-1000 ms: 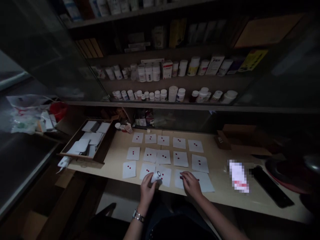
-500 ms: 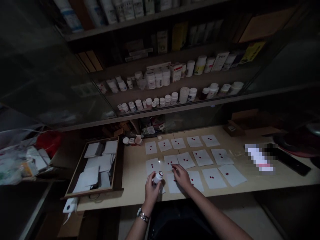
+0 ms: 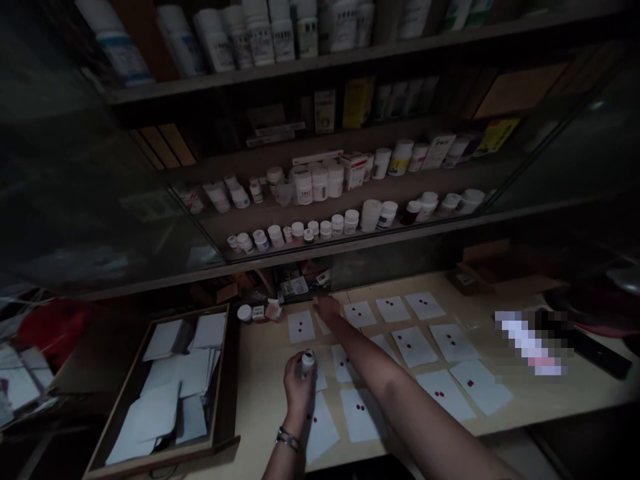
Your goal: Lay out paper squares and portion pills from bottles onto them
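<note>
My left hand [image 3: 297, 387] is wrapped round a small white pill bottle [image 3: 307, 364], upright and uncapped, with dark red showing at its mouth. Rows of white paper squares [image 3: 361, 423] cover the counter, most showing a pair of dark red pills [image 3: 360, 407]; my right arm hides some of them. Stretched across to the back row, my right hand [image 3: 328, 307] has its fingers bent down at the counter's rear, where a small white round cap lay earlier. Whatever is between those fingers is hidden.
A wooden drawer [image 3: 223, 393] with stacked white papers stands left. At the back are a white-lidded jar [image 3: 245, 313] and small boxes. Shelves [image 3: 280, 263] of medicine bottles rise behind. An open cardboard box [image 3: 505, 270] and a black object [image 3: 600, 347] sit right.
My right hand has gone from the front papers to the back of the counter, over the small white cap. My left hand still holds the bottle. The camera view has shifted.
</note>
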{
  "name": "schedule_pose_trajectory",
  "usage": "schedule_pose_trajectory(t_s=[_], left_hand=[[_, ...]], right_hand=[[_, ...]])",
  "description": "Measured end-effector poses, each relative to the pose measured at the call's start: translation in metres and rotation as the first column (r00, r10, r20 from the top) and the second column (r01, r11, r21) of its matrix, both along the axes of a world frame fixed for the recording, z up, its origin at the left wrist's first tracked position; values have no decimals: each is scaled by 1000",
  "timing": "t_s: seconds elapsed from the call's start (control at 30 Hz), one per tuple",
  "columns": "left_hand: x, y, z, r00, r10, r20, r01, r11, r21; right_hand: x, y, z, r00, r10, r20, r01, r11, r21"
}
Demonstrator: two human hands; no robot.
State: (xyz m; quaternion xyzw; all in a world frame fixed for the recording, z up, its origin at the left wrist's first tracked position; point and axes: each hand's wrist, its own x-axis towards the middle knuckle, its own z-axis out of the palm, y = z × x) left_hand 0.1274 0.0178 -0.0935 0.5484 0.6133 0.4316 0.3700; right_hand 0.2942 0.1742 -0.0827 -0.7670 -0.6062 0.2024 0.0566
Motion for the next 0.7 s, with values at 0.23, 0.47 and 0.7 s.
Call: schedule_pose_trajectory(t_s=[0.23, 0.47, 0.7], left_hand=[[4, 13, 5, 996, 51, 66, -48, 998, -48], [8, 4, 20, 958, -52, 282, 94, 986, -138], [16, -6, 34, 902, -160, 402, 252, 950, -185]], right_hand=[[8, -8, -2, 994, -29, -102, 33, 999, 40], [-7, -98, 20, 448, 196, -872, 97, 959, 265], [-16, -153, 54, 350, 226, -909, 176, 937, 301]])
